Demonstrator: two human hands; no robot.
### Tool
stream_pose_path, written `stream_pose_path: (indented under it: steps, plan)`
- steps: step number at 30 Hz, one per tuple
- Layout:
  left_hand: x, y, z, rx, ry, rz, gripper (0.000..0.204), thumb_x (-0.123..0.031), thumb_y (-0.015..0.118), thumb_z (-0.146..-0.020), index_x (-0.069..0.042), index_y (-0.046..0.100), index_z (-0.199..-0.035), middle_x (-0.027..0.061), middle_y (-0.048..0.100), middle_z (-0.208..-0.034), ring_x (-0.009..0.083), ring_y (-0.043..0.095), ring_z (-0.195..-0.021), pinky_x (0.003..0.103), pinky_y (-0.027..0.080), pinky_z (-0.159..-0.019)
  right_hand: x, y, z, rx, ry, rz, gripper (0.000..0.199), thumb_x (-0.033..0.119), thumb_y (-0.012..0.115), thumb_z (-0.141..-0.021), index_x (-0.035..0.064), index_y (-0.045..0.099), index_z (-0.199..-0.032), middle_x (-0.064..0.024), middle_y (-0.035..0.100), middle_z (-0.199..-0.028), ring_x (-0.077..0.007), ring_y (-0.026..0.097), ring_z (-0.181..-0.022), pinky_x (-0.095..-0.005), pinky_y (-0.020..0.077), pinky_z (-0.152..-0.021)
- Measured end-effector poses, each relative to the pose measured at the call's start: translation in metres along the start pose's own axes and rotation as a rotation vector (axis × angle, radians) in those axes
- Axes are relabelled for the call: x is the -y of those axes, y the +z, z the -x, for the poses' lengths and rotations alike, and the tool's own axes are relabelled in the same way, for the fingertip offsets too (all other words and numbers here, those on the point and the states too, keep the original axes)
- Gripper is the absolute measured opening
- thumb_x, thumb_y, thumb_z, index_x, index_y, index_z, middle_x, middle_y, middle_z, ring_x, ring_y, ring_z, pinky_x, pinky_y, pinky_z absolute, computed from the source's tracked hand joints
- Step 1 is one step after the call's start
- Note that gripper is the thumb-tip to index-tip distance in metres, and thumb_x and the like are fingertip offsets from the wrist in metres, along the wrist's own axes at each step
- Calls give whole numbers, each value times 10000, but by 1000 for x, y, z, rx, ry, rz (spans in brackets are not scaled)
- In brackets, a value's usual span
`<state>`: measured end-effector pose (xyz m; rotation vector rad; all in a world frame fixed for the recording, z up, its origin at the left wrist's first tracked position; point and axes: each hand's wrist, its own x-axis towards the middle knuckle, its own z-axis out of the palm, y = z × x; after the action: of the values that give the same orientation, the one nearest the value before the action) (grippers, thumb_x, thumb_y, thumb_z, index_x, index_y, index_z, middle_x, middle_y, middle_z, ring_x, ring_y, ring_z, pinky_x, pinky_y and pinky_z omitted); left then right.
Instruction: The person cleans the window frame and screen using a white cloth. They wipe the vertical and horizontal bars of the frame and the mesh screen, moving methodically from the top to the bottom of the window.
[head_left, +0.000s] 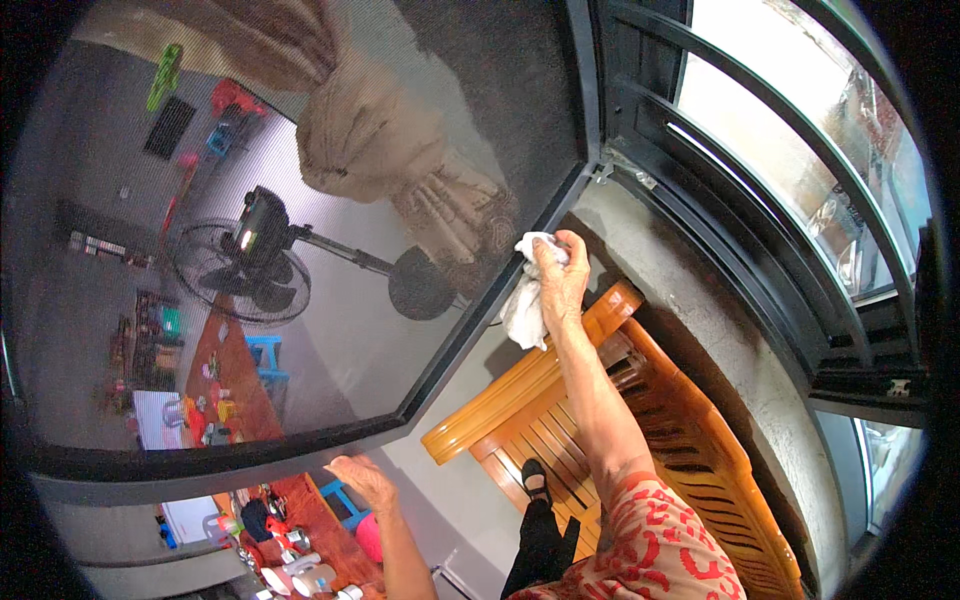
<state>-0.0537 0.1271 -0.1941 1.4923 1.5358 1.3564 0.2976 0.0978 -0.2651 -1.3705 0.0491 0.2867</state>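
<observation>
A large dark-framed mesh window screen (pixel 440 385) slants across the upper left, and the room shows through its mesh. My right hand (pixel 565 270) is closed around a bunched white cloth (pixel 524 312) and presses it to the frame's right edge. Part of the cloth hangs down below my fingers. At the lower edge of the frame, my left hand (pixel 366 480) has hold of the screen, its fingers partly hidden by the frame.
Below me stands a slatted wooden bench (pixel 560 425), with my foot in a black shoe (pixel 535 480) on it. A barred window (pixel 760 150) and a concrete sill (pixel 720 290) lie to the right. Beyond the mesh are a standing fan (pixel 262 265) and a cluttered reddish table (pixel 325 530).
</observation>
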Motion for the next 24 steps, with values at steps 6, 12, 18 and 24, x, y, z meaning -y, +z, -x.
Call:
stream_pose_path:
  steps: [6,12,18,24]
  plan:
    - [31,-4,-8,-82,95,20,559,-554,391,-976,-9,390,-1103,-10,297,-724,116,285,-645,286,316,-669,-9,2,24,62,38,93,491,339,664,-866,6,565,-1213,-120,634,-1049,-193,582,-919,-342,476,-798]
    - [12,-6,-4,40,-39,-90,710,-511,380,-989,105,286,-1328,172,466,-1095,194,460,-972,316,403,-874,-6,15,93,105,152,92,438,330,517,-965,20,520,-1274,-153,632,-1142,-237,581,-1052,-390,456,-888]
    - [7,5,-2,-21,71,52,560,-428,377,-1000,81,342,-1230,86,423,-970,132,355,-768,285,375,-664,-26,25,140,139,-42,230,550,286,477,-961,113,277,-1443,-242,465,-1324,-374,532,-1143,-426,422,-939]
    - [6,-4,-4,117,-61,69,693,-419,379,-997,89,179,-1424,143,397,-1260,169,410,-970,296,383,-871,-9,-5,160,432,55,76,552,255,495,-954,125,250,-1431,-208,570,-1191,-299,590,-1066,-400,451,-915]
